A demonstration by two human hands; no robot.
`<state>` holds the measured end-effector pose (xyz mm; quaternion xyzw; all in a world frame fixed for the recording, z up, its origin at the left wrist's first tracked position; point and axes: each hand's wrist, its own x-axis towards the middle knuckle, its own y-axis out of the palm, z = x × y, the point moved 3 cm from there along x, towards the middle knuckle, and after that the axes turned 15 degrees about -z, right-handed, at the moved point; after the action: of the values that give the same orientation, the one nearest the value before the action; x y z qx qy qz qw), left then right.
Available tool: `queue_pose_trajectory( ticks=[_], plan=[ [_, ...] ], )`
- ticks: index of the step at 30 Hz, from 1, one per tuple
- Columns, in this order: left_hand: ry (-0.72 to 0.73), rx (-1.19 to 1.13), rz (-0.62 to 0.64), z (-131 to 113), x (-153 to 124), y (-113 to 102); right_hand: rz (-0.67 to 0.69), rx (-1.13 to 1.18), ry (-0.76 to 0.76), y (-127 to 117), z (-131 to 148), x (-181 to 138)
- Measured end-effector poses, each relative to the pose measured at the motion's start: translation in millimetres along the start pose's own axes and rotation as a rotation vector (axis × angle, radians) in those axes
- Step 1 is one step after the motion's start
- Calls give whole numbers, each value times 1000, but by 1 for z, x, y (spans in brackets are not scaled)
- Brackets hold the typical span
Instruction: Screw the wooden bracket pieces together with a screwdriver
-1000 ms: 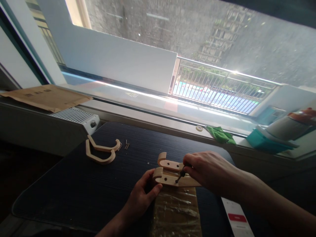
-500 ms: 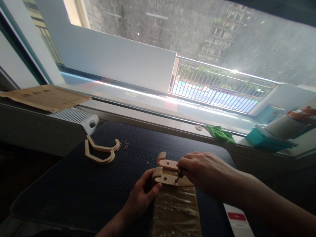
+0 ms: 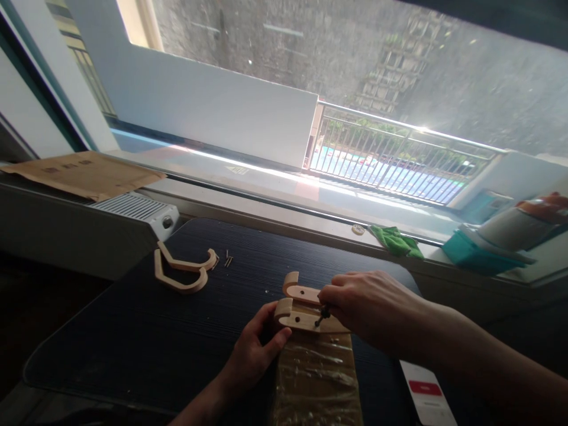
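Observation:
A pale wooden hook (image 3: 295, 321) with dark screw holes lies on a box wrapped in brown tape (image 3: 317, 378). My left hand (image 3: 260, 343) grips its curved end, thumb along the near side. In my closed right hand (image 3: 355, 302) is a screwdriver (image 3: 323, 315), its dark shaft pointing down into a hole of that hook. Most of its handle is hidden by my fingers. Just behind, a second wooden hook (image 3: 293, 290) rests on the far end of the box, partly covered by my right hand.
Two more wooden hooks (image 3: 181, 288) lie on the dark table (image 3: 133, 349) at the left, with several screws (image 3: 228, 259) beside them. A phone-like white thing (image 3: 426, 390) is near my right forearm. On the sill are a green cloth (image 3: 397, 241) and a teal container (image 3: 474, 251).
Both hands stay in almost the same place on the hook and the screwdriver. The whole view has shifted very slightly.

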<state>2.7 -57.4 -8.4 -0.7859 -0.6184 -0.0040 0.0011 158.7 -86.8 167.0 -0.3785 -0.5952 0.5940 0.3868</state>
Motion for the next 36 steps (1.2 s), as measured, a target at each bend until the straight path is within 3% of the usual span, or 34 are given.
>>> queue_pose_trajectory(
  ticks=[6, 12, 20, 26, 36],
  plan=[
    [0, -17, 15, 2, 1, 1, -63, 36, 5, 10, -6, -2],
    [20, -13, 18, 1, 0, 1, -56, 29, 139, 12, -14, -7],
    [6, -17, 19, 1, -1, 0, -50, -46, 24, 0, -2, -2],
    [3, -15, 17, 1, 0, 1, -63, 6, -16, 6, 0, 0],
    [1, -9, 8, -1, 0, 0, -101, -47, 105, 12, -3, -1]
  ],
)
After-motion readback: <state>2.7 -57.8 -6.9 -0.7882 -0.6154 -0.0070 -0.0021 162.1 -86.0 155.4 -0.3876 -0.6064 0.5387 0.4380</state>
